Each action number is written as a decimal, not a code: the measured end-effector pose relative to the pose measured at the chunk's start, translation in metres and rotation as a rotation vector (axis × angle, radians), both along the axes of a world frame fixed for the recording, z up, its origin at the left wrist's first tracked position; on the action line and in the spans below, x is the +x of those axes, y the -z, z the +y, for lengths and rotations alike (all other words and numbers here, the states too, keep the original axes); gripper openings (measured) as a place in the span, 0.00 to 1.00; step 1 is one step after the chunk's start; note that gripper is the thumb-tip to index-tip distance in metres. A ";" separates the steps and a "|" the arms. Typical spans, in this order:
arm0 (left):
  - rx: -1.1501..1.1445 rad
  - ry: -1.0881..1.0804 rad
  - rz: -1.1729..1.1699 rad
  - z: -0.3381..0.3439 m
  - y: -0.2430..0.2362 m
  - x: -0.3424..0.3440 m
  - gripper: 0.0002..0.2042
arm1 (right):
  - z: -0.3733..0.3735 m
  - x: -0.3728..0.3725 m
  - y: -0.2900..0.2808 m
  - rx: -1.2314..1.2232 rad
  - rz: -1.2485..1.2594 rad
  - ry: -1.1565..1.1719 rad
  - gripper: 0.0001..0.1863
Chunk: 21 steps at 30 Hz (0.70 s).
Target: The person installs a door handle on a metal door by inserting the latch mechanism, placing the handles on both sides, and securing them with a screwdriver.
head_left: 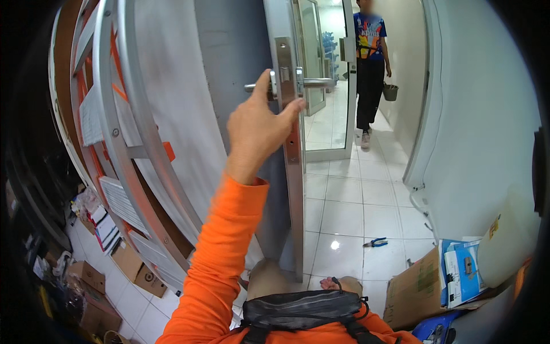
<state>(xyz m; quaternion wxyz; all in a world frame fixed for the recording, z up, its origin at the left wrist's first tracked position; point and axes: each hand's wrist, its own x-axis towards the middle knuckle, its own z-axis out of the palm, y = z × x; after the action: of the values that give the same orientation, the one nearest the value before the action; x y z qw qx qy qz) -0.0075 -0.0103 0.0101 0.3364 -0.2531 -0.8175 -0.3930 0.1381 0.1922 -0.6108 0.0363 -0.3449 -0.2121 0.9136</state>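
Observation:
My left hand (258, 123), in an orange sleeve, grips the edge of a grey door (235, 74). Its thumb presses near the right side of the narrow metal lock plate (285, 86). A finger reaches up beside the lever handle (251, 88) on the door's left face; the other fingers are largely hidden. Another silver lever (318, 83) sticks out on the door's right side. My right hand does not show. Below the door edge are my knees and a black waist bag (303, 309).
An aluminium ladder (109, 114) leans at left, near cardboard boxes (137, 266). Pliers with blue handles (376, 243) lie on the tiles. At right stand a carton (415, 286) and a whitish bin (507, 241). Past a glass door (326, 132), a person (371, 69) carries a bucket (391, 92).

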 end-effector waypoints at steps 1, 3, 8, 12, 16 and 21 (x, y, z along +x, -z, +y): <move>0.011 -0.026 0.213 -0.005 0.004 -0.009 0.37 | -0.004 -0.001 -0.004 -0.004 0.018 -0.001 0.22; -0.078 -0.009 0.219 -0.015 -0.002 -0.014 0.36 | -0.005 0.000 -0.012 -0.002 0.031 -0.002 0.27; -0.254 -0.200 0.527 -0.026 -0.018 0.001 0.31 | -0.010 0.012 -0.003 0.099 0.000 -0.158 0.24; -0.275 -0.075 0.723 -0.010 -0.023 0.003 0.41 | -0.024 0.011 0.008 0.068 0.009 -0.233 0.22; -0.277 -0.058 0.551 0.020 -0.015 0.007 0.45 | -0.020 0.013 0.014 0.077 0.022 -0.248 0.20; -0.352 -0.077 0.589 0.048 -0.015 0.009 0.41 | -0.006 0.026 0.013 0.114 0.055 -0.231 0.17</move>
<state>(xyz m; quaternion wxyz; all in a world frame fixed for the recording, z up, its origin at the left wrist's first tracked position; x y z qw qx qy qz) 0.0012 0.0375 0.0249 0.5237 -0.3790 -0.7495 -0.1429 0.1641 0.1861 -0.6234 -0.0438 -0.2902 -0.3007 0.9074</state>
